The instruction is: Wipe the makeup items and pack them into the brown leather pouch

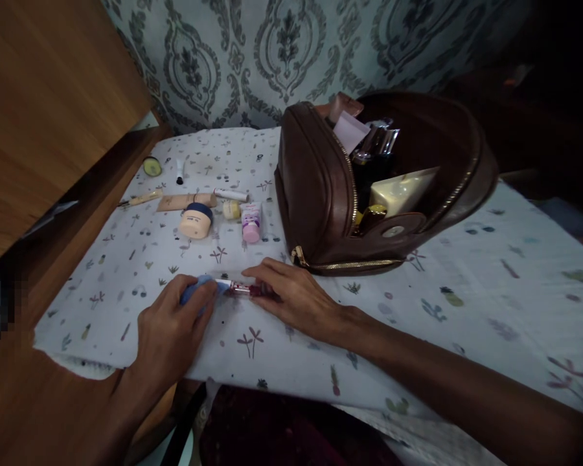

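Both hands are down on the flowered cloth [466,285] that covers the bench, close to its near edge. The left hand [168,333] has its grip curled tight round a rounded blue piece [200,288], with the thumb lying over the top. The right hand [296,298] rests flat and low, its fingertips [258,275] pinched on the dark red end of a slim tube [240,290]. The tube lies level on the cloth between the two hands. Its clear end meets the blue piece, though from here I cannot tell whether the two are joined.

Just behind the right hand stands a brown zip bag [315,194], tipped open towards the right and crammed with bottles and tubes. Farther back on the left a small scatter lies well apart from the hands – a jar with a blue lid [195,220], a pink bottle [251,222], a beige tube [184,202] and a white stick [230,194].
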Demonstrator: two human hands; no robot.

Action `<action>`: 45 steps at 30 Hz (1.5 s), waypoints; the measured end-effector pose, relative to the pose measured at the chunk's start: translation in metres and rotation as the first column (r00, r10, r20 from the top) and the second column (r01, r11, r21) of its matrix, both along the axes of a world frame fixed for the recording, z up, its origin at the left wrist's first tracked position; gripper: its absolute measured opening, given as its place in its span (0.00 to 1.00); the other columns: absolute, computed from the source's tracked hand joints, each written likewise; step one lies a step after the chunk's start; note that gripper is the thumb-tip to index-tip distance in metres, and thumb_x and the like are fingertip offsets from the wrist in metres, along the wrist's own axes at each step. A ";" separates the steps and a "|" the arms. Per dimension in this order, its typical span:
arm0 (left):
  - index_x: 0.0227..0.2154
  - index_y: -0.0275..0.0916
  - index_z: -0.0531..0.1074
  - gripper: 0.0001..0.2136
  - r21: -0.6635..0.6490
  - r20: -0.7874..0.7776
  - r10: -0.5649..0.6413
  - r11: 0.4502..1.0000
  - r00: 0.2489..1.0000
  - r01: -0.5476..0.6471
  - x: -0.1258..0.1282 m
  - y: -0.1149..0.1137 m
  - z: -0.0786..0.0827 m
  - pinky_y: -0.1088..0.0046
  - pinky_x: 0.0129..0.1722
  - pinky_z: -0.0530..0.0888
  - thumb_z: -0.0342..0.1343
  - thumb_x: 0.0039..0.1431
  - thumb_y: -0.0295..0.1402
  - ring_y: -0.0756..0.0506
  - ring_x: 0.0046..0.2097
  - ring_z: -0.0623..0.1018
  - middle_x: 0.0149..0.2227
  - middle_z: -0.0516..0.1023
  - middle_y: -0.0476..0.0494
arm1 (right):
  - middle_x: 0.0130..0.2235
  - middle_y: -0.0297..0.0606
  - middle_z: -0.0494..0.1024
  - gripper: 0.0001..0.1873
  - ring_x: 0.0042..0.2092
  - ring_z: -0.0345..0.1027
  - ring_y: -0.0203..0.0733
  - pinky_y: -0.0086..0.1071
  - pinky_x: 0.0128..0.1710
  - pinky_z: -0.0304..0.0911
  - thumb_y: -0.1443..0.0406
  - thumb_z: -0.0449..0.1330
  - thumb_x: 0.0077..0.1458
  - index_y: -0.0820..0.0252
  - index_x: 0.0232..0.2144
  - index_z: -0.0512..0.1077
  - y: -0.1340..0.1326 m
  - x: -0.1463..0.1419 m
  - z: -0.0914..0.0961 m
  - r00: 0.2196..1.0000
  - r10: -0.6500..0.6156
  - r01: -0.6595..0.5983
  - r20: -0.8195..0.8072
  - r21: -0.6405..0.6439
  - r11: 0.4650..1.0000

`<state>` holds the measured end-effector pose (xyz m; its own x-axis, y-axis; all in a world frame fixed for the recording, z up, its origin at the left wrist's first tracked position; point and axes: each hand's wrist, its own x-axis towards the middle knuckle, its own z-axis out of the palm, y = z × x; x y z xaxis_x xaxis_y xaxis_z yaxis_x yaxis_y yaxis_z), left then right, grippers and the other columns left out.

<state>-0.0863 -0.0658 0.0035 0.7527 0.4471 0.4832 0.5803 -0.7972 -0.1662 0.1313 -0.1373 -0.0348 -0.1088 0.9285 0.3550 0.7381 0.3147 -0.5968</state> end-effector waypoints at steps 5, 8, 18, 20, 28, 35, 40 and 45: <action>0.45 0.42 0.75 0.09 0.051 0.003 -0.136 0.989 0.991 0.135 0.020 -0.016 0.000 0.76 0.28 0.71 0.54 0.66 0.28 0.46 0.38 0.78 0.40 0.76 0.43 | 0.41 0.40 0.73 0.17 0.41 0.70 0.42 0.35 0.40 0.70 0.72 0.61 0.58 0.62 0.50 0.71 0.000 0.000 -0.001 1.000 0.030 -0.030 -0.007 -0.011 0.999; 0.46 0.43 0.75 0.10 0.039 -0.073 -0.112 0.993 0.991 0.115 0.022 -0.015 -0.002 0.76 0.25 0.69 0.52 0.66 0.27 0.46 0.38 0.77 0.40 0.77 0.43 | 0.41 0.40 0.73 0.13 0.40 0.70 0.41 0.35 0.39 0.69 0.72 0.61 0.59 0.61 0.46 0.73 0.000 0.000 0.000 0.999 0.032 -0.032 0.014 -0.022 0.999; 0.42 0.43 0.76 0.11 -0.025 -0.053 0.031 0.999 0.998 -0.032 -0.010 0.000 -0.003 0.76 0.23 0.67 0.48 0.70 0.34 0.47 0.35 0.78 0.40 0.77 0.44 | 0.38 0.39 0.76 0.10 0.39 0.71 0.41 0.34 0.39 0.67 0.65 0.59 0.64 0.60 0.46 0.76 -0.002 0.000 0.000 0.996 0.092 -0.092 -0.003 0.019 0.996; 0.43 0.43 0.76 0.10 -0.021 -0.038 0.019 1.000 0.999 -0.019 -0.008 -0.003 -0.001 0.76 0.22 0.67 0.49 0.69 0.34 0.47 0.35 0.78 0.39 0.77 0.44 | 0.39 0.40 0.77 0.11 0.40 0.71 0.42 0.35 0.39 0.68 0.66 0.60 0.63 0.61 0.47 0.75 -0.002 -0.001 -0.001 0.997 0.077 -0.077 -0.002 0.023 0.997; 0.45 0.44 0.74 0.10 0.015 -0.081 -0.120 0.992 0.989 0.122 0.018 -0.016 0.003 0.77 0.24 0.69 0.49 0.68 0.29 0.46 0.37 0.77 0.40 0.76 0.43 | 0.44 0.43 0.76 0.20 0.45 0.71 0.45 0.41 0.44 0.71 0.71 0.61 0.59 0.60 0.54 0.69 -0.003 -0.003 -0.002 0.997 0.081 -0.081 0.000 0.041 0.996; 0.45 0.43 0.76 0.12 -0.267 -0.016 0.039 0.963 0.999 -0.042 0.002 0.014 -0.001 0.74 0.27 0.71 0.48 0.69 0.36 0.46 0.35 0.76 0.40 0.75 0.44 | 0.39 0.40 0.76 0.11 0.40 0.72 0.42 0.38 0.41 0.71 0.68 0.57 0.64 0.60 0.47 0.75 -0.003 -0.004 0.001 0.997 0.067 -0.066 -0.038 0.007 0.998; 0.46 0.40 0.75 0.14 -0.681 0.275 0.148 0.728 0.950 0.084 -0.003 0.030 0.006 0.69 0.43 0.74 0.48 0.69 0.40 0.45 0.42 0.77 0.40 0.77 0.44 | 0.37 0.38 0.78 0.09 0.37 0.72 0.39 0.33 0.37 0.69 0.70 0.60 0.61 0.61 0.43 0.76 -0.001 -0.004 0.004 0.950 0.010 -0.016 -0.312 -0.016 1.000; 0.41 0.40 0.75 0.14 -0.759 0.381 0.138 0.611 0.914 0.224 0.015 0.020 0.015 0.70 0.40 0.72 0.47 0.69 0.42 0.46 0.38 0.76 0.36 0.77 0.46 | 0.37 0.36 0.79 0.08 0.37 0.72 0.37 0.31 0.36 0.67 0.71 0.62 0.57 0.59 0.41 0.76 -0.002 -0.009 0.008 0.890 0.002 -0.056 -0.456 -0.106 0.993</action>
<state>-0.0715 -0.0458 0.0184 0.6256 0.7535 0.2020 0.4079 -0.5367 0.7386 0.1218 -0.1395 -0.0267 0.0117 0.9642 0.2648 0.3688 0.2420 -0.8975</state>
